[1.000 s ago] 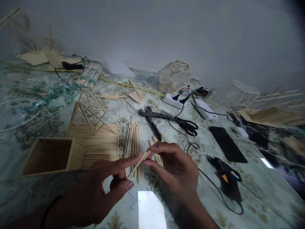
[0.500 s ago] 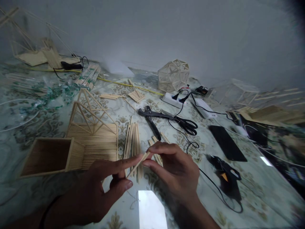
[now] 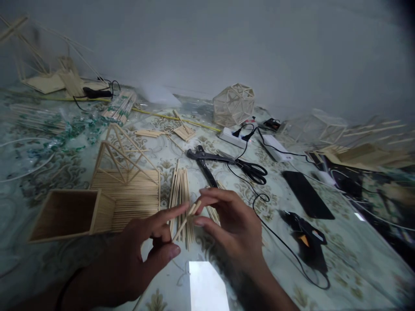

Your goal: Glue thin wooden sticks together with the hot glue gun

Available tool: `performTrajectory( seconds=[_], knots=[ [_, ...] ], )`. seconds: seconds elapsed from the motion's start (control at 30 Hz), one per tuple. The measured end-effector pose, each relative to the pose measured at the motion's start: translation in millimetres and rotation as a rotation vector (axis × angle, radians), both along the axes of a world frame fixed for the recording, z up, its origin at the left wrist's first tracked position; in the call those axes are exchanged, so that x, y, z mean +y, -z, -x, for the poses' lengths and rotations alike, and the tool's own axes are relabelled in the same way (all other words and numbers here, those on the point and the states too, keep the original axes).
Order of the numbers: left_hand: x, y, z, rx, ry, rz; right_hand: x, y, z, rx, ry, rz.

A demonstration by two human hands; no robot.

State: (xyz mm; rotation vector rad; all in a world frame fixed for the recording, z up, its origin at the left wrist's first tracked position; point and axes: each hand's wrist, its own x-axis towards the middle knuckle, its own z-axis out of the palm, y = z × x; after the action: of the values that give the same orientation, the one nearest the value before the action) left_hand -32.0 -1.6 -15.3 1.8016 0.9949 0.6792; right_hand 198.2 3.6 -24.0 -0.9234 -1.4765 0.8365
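Two short, thin wooden sticks point(image 3: 185, 223) are held close together above the table, slanting up to the right. My left hand point(image 3: 139, 250) is closed round their lower end, with its index finger stretched along them. At the upper end, my right hand point(image 3: 231, 229) has its thumb and fingertips round the stick tips; its index finger is slightly raised. Beneath the hands lies a bundle of loose sticks point(image 3: 180, 185). To the left stands a stick-built model point(image 3: 136, 196) with a slatted base, an open triangular frame and a box point(image 3: 95, 211).
Long-handled cutters point(image 3: 207, 170) and black scissors point(image 3: 254, 170) lie beyond my hands. A glue gun point(image 3: 306, 237) with its cord, a black phone point(image 3: 306, 194) and a power strip point(image 3: 235, 137) are to the right. A stick polyhedron point(image 3: 234, 105) stands near the wall.
My right hand's fingers have loosened and spread slightly at the stick tips, and the hand has shifted a little left. The left hand keeps its hold. The view has moved slightly.
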Motion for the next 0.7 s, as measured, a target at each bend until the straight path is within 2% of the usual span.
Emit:
performTrajectory(
  seconds=[0.17,0.3,0.37,0.43,0.47,0.53,0.6,0.63,0.7],
  knots=[
    [8.8,0.9,0.2,-0.078,-0.086,0.196,16.3,-3.6,-10.1,0.023,0.302,0.066],
    [15.2,3.8,0.4,-0.193,-0.103,0.285,20.2,-7.2,-30.2,-0.007,0.404,0.037],
    [16.1,4.1,0.2,-0.243,-0.103,0.308,13.0,-10.0,-53.2,-0.105,0.481,-0.006],
    [15.5,3.5,0.1,-0.258,-0.097,0.32,0.1,-12.2,-87.9,-0.343,0.55,0.017],
    [14.8,3.0,0.2,-0.258,-0.096,0.32,-7.9,-12.9,-108.9,-0.515,0.574,0.077],
    [13.0,2.0,0.6,-0.253,-0.082,0.319,-25.8,-13.1,-153.9,-0.759,0.712,0.261],
    [11.0,1.6,1.0,-0.248,-0.078,0.306,-44.2,-10.6,-195.2,-0.978,0.872,0.542],
    [10.1,1.5,1.1,-0.241,-0.075,0.298,-52.9,-7.6,-211.8,-1.076,0.884,0.712],
    [8.6,1.4,1.0,-0.216,-0.068,0.289,-67.3,2.5,-234.2,-1.155,0.773,0.998]
  ],
)
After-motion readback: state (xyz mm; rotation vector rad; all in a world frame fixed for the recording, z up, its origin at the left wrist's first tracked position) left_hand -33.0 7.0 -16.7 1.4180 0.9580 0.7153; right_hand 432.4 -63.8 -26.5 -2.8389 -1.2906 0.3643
